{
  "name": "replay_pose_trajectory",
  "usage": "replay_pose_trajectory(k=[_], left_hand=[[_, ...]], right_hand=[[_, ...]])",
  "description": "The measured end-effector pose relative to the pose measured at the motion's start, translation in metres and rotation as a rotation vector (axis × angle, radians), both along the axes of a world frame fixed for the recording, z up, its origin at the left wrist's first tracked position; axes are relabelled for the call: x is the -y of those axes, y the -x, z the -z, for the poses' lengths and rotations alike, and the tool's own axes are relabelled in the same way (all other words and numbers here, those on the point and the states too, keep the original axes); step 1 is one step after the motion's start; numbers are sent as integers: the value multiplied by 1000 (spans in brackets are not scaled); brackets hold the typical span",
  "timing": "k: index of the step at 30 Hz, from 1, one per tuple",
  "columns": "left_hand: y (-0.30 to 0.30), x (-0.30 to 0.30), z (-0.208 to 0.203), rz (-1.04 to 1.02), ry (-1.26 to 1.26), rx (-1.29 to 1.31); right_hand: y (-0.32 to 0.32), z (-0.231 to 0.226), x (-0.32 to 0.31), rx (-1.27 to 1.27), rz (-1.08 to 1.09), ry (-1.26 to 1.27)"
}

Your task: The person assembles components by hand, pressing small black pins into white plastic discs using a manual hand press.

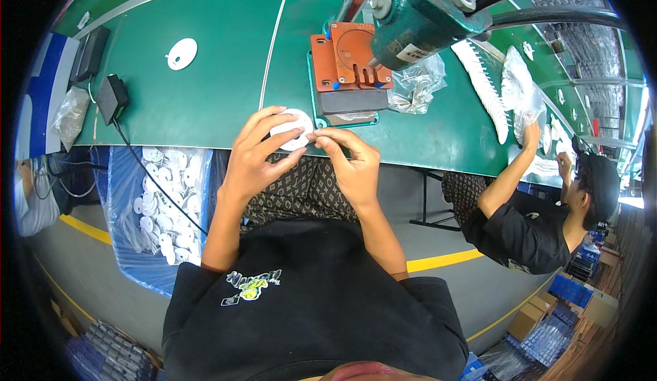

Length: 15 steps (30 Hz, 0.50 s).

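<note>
Two hands at one white disc (302, 122), just off the near-left corner of the orange block (354, 49), by the bench (205, 93) edge. Left hand (252, 154) has it: fingers spread over the upper face, thumb at the near rim. Right hand (357, 167) sits on the near side of the block, thumb and index in a narrow pinch at the rim stretch facing the block. Can't tell if they grip the rim or a small part. Key relation, my read: disc lies directly left of the right fingertips, looks like touching. Round, so no long axis. Another disc (183, 54) lies well left of the block; clear bag (417, 86) just right of it.
</note>
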<state>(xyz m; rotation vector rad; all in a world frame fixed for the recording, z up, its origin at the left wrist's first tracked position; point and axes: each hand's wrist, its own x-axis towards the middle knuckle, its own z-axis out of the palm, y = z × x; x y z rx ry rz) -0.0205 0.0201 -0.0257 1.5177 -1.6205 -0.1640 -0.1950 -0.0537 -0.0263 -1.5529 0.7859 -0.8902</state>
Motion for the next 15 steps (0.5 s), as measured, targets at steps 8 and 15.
replay_pose_trajectory(k=[8,15], left_hand=[[0,1,0,1,14,-2],[0,0,1,4,2,9]], right_hand=[[-10,3,-2,-26,37,133],[-12,1,3,-45,56,238]])
